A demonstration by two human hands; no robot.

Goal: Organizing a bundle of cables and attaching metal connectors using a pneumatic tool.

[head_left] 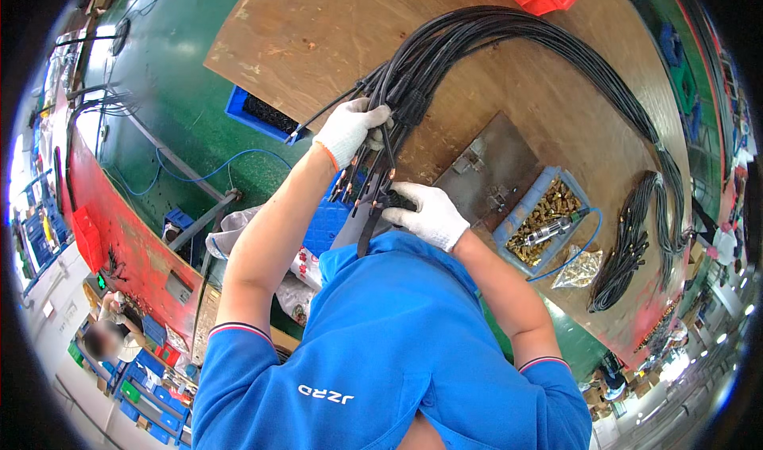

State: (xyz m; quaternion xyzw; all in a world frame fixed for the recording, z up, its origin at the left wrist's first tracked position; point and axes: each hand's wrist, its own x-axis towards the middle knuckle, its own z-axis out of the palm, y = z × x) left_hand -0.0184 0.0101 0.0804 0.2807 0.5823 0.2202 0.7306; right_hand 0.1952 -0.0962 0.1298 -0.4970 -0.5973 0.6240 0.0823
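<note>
A thick bundle of black cables [548,30] arcs across the wooden table and comes down toward me. My left hand [355,132], in a white knit glove, is closed around part of it near the bare copper ends [350,181]. Those ends hang just below the glove, over the table's near edge. My right hand [431,216], gloved too, is just below and right of the ends. Its fingers are curled at a dark ribbed piece [400,201] close to my shirt; its kind is not clear.
Right of my hands, a blue tray [513,226] holds brass fittings and a pneumatic tool [554,229]. Beside it lie a plastic bag [579,268] and another cable bundle [624,251]. A red bin [542,3] stands at the far edge. A metal plate [509,164] lies on the table.
</note>
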